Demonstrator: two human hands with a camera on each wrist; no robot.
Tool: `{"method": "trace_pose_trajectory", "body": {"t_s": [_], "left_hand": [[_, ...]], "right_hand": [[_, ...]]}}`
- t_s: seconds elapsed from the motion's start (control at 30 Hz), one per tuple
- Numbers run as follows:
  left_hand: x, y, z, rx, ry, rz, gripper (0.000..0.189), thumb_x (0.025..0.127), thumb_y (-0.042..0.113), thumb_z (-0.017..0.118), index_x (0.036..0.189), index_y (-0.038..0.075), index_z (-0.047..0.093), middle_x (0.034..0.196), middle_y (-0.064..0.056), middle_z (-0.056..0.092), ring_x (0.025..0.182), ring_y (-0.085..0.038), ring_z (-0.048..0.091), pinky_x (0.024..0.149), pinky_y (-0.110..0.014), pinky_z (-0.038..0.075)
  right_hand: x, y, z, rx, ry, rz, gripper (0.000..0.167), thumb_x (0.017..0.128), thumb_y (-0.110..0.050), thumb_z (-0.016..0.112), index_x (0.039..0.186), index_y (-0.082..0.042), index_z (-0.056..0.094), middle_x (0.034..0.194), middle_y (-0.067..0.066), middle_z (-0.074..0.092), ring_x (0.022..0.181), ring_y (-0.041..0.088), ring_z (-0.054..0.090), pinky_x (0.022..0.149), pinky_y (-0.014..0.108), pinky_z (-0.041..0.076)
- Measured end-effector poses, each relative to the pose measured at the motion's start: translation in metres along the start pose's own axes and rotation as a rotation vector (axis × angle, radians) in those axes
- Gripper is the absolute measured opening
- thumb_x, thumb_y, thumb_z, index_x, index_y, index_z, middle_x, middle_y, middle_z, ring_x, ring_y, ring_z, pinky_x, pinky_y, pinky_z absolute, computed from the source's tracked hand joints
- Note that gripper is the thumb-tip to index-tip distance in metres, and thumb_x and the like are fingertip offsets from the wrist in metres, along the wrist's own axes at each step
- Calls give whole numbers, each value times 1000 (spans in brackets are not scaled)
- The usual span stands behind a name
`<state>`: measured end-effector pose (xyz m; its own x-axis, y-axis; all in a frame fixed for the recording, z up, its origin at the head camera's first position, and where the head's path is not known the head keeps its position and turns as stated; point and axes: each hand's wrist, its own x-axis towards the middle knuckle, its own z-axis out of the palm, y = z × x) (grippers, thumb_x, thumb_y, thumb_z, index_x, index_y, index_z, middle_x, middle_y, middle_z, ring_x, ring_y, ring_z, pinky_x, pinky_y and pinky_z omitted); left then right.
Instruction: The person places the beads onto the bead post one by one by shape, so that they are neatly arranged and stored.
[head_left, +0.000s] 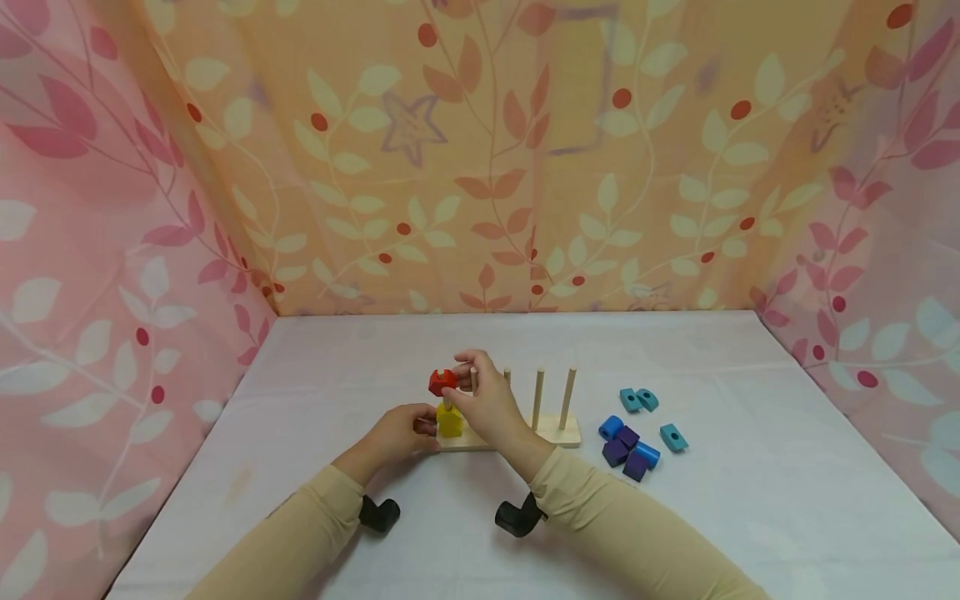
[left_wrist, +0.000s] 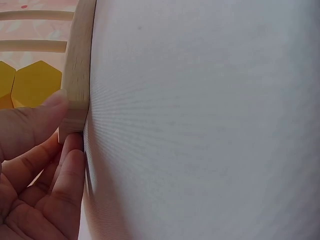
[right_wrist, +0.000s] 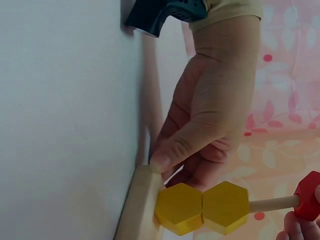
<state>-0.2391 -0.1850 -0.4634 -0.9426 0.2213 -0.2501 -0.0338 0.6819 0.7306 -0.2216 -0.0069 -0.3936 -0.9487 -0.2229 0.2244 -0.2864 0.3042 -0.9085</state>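
A wooden peg stand (head_left: 471, 439) with several upright pegs stands in the middle of the table. My left hand (head_left: 401, 431) holds its left end; in the left wrist view the thumb (left_wrist: 55, 102) lies on top of the base and fingertips touch its end. Two yellow hexagonal blocks (right_wrist: 225, 204) are stacked at the foot of the leftmost peg. At that peg's top, my right hand (head_left: 487, 404) pinches a red block (head_left: 441, 382) between thumb and fingers. The right wrist view shows the red block around the peg's end, with bare peg between it and the yellow blocks.
Right of the stand lie loose purple blocks (head_left: 615, 452), blue blocks (head_left: 647, 454) and teal blocks (head_left: 673, 437). Black wrist-worn devices (head_left: 517, 518) hang below both sleeves. Patterned cloth walls (head_left: 480, 167) enclose the white table (head_left: 720, 533) at the back and sides.
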Motion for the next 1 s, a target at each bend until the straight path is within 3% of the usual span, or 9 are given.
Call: {"method": "trace_pose_trajectory", "body": {"t_s": [0.17, 0.5, 1.0], "left_hand": [[0, -1, 0, 2, 1, 16, 40, 72, 15, 78, 109, 12, 61, 92, 2, 62, 87, -14, 57, 82, -33, 49], [1, -3, 1, 6, 10, 42, 40, 72, 14, 77, 109, 12, 62, 92, 2, 63, 87, -13, 58, 81, -33, 49], [1, -2, 0, 9, 20, 50, 39, 71, 13, 78, 106, 11, 62, 89, 2, 63, 83, -13, 58, 79, -31, 50]], "right_hand": [[-3, 3, 2, -24, 14, 11, 24, 83, -16, 67, 100, -13, 50, 99, 1, 58, 93, 21, 59, 83, 36, 48], [-3, 9, 5, 31, 29, 30, 25, 82, -12, 68, 102, -11, 53, 95, 3, 61, 92, 19, 59, 85, 35, 47], [-5, 19, 8, -21, -8, 91, 25, 82, -7, 67, 102, -11, 52, 96, 2, 61, 96, 20, 60, 90, 38, 44]]}}
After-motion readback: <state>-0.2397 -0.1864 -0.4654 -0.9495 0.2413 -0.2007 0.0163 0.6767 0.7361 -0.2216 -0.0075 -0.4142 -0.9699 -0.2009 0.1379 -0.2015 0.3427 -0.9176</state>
